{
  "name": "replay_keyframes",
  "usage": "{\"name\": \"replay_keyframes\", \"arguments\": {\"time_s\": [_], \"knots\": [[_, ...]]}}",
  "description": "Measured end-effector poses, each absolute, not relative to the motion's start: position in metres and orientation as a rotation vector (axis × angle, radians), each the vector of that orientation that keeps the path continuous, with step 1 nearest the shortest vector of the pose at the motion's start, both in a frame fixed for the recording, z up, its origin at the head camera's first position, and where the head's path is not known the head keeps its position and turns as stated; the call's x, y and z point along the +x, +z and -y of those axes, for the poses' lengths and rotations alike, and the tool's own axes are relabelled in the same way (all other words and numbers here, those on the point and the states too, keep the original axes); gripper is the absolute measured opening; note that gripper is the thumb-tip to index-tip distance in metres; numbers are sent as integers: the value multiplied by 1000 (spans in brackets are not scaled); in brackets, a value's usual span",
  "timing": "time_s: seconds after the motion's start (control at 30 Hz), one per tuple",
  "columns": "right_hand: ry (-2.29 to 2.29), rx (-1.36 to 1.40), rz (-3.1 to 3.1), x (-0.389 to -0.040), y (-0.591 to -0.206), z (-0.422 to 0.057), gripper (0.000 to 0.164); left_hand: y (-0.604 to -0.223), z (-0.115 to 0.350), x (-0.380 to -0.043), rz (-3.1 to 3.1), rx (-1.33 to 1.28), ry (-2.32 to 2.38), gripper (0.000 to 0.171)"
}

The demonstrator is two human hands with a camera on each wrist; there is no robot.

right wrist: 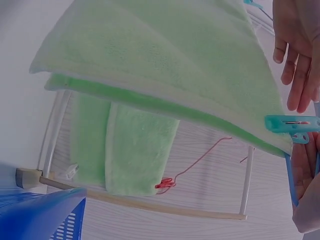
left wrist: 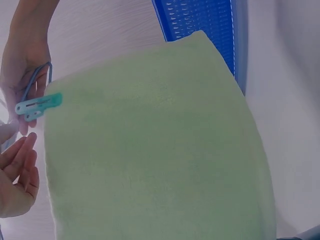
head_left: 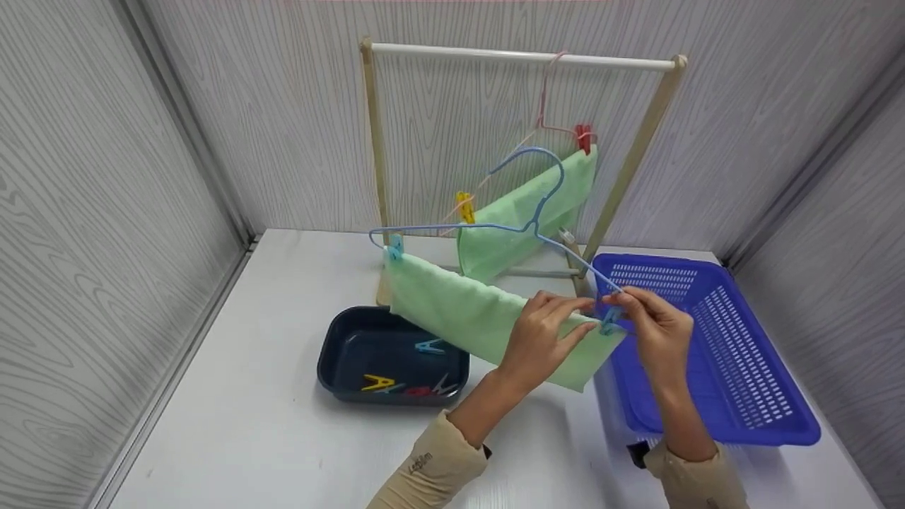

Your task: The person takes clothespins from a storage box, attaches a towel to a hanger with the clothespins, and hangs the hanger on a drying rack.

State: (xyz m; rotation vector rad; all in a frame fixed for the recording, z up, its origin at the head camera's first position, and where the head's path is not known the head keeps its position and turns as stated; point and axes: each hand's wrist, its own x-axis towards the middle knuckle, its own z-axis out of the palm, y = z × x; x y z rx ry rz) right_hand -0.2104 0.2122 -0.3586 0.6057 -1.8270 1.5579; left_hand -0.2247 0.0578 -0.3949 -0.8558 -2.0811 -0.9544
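A blue clothes hanger is held up in front of me, its right end pinched by my right hand. From it hangs a folded light green cloth. One light blue clothespin clips the cloth's left corner. Another teal clothespin grips the right corner, close to the right fingers. My left hand is by the cloth's top edge, fingers loosely extended toward that clothespin. In the left wrist view the left fingers look apart from the clothespin; whether they touch the cloth I cannot tell.
Behind stands a rack with a white rod. A pink hanger on it carries another green cloth with a red clothespin and a yellow one. A dark tray holds several clothespins. At right is a blue basket.
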Motion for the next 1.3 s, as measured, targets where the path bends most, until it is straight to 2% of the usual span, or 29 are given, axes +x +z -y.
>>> {"name": "replay_keyframes", "arguments": {"time_s": [0.6,0.87,1.3], "knots": [[1604,513,1860,-215,-374,-223,12,-403,-31,-226,1962,-742,-1204,17],[1603,500,1845,-220,-387,-232,11,-398,-19,-224,1902,-712,-1274,17],[1588,486,1821,-213,-385,-240,11,-390,-2,-227,1808,-709,-1279,15]]}}
